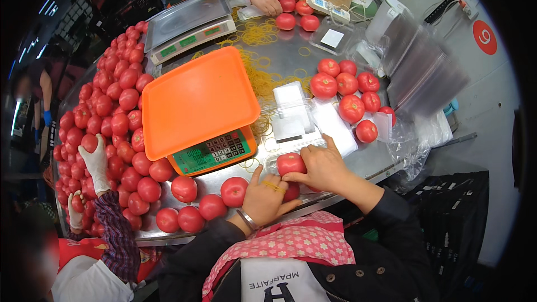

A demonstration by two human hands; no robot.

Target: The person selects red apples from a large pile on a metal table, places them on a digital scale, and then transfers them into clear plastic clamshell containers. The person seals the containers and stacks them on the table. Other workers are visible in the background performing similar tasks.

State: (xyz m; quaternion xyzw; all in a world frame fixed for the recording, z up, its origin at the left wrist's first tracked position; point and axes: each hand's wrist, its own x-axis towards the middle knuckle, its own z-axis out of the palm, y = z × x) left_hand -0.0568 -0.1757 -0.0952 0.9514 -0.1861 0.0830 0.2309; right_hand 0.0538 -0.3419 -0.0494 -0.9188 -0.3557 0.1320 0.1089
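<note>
My right hand (325, 165) has its thumb and fingers around the side of a red tomato (290, 162). That tomato sits at a clear plastic clamshell box (272, 160), mostly covered by my hands and the fruit. My left hand (264, 197) lies beside it, yellow rubber bands (273, 186) looped on its fingers. Between my hands another tomato (292, 192) shows partly; whether the left hand grips it or only touches it is unclear. Left of that hand, several loose tomatoes (212, 206) rest along the metal table's front edge.
An orange-topped digital scale (201, 100) stands ahead, beside a large tomato pile (113, 88). Rubber bands (262, 71) are strewn behind it. Clear boxes (291, 113), more tomatoes (348, 84) and stacked clear lids (423, 67) lie right. Co-workers' gloved hand (96, 163) and bare hand (266, 3) reach in.
</note>
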